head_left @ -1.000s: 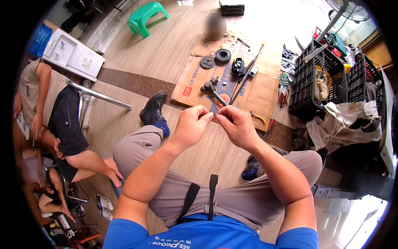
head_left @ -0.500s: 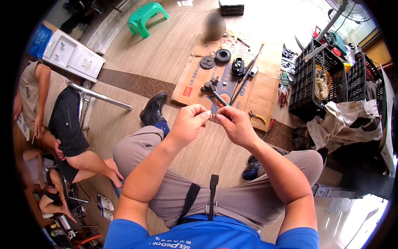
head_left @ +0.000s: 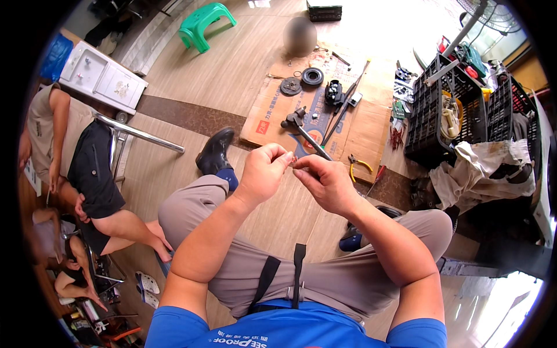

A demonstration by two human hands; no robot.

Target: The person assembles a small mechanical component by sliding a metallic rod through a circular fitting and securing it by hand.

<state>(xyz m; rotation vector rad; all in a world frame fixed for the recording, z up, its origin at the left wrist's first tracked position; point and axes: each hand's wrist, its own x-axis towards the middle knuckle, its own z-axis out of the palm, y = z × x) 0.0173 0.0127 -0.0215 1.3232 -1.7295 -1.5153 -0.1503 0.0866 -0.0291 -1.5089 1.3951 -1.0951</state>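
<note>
— Head view: what have your hands got?

— Your left hand (head_left: pixel 264 174) and your right hand (head_left: pixel 326 182) meet in front of you, above your knees, fingertips nearly touching. Pinched between them sits a tiny reddish part (head_left: pixel 294 159), too small to tell what kind. Your left thumb and forefinger close on it from one side, and your right fingertips grip it from the other; both hands are clenched to a fine pinch, the other fingers curled in.

— And where is that against the floor?

— It hangs in the air just above the near edge of the flattened cardboard sheet (head_left: pixel 360 130) that lies on the wooden floor. On the cardboard you have a long-handled tool (head_left: pixel 307 133), two dark round discs (head_left: pixel 301 81), a black mechanical part (head_left: pixel 333 93), and yellow-handled pliers (head_left: pixel 360 165) at the near corner.

— Anything else about you?

— Black plastic crates (head_left: pixel 441 110) stand to your right with a pale cloth (head_left: pixel 487 171) heaped in front of them. A green stool (head_left: pixel 206 23) is far off ahead on the left. Another person (head_left: pixel 87 168) sits to your left, well apart from your hands.
</note>
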